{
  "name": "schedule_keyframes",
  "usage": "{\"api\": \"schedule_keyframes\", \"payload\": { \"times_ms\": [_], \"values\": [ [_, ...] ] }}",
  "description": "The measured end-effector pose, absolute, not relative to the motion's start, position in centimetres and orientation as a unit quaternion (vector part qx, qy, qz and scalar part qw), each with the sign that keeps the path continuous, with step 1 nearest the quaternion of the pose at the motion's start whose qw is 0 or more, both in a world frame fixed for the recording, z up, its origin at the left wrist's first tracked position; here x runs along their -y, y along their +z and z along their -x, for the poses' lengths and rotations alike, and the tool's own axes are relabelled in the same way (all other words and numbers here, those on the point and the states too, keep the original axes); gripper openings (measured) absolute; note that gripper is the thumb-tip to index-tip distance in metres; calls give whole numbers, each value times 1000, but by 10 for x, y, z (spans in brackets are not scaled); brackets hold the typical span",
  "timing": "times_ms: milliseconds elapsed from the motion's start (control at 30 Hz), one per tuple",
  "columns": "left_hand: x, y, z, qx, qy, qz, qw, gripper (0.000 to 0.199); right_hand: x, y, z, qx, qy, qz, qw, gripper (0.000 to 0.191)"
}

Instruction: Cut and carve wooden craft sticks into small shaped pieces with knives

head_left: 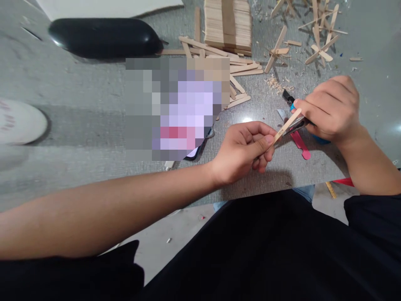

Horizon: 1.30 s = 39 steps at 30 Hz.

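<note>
My left hand [250, 146] pinches the lower end of a flat wooden stick [287, 126], which slants up to the right above the table's front part. My right hand [332, 109] is closed around a metal tool [296, 125], perhaps scissors or pliers; its handles are mostly hidden by the fingers. The tool's tip touches or lies just behind the stick. Close to my right fingertips is a black-tipped cutter [287, 97] with a blue part. A pink strip [301, 145] lies on the table below the tool.
Behind my hands are a banded stack of sticks [241, 23], loose sticks [244, 69], crossed sticks [319, 50] and wood shavings [277, 85]. A phone [192, 155], largely pixelated, lies left of my left hand. Farther left are a black case [106, 37] and a white object [20, 122].
</note>
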State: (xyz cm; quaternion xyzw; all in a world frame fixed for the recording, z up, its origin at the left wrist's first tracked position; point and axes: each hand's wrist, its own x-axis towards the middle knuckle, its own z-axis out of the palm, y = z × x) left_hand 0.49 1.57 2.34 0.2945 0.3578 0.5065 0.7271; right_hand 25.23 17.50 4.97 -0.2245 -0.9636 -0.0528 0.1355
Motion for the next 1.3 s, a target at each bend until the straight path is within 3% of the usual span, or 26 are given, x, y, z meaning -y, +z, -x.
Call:
{"api": "schedule_keyframes", "payload": {
  "times_ms": [300,533,700,900,1300],
  "values": [
    [-20,24,-6,-389,540,-268,696,44,-178,48,-245,977,-140,108,122,39],
    [-18,19,-5,-371,545,-268,703,50,-172,53,-241,964,-26,254,77,45],
    [-18,18,-4,-359,539,-265,715,51,-167,51,-238,955,-39,273,111,50],
    [-20,17,-4,-338,546,-256,723,57,-164,58,-236,951,-26,302,67,55],
    [-20,14,-5,-326,546,-252,730,55,-163,50,-236,952,-66,292,71,58]
  ]
}}
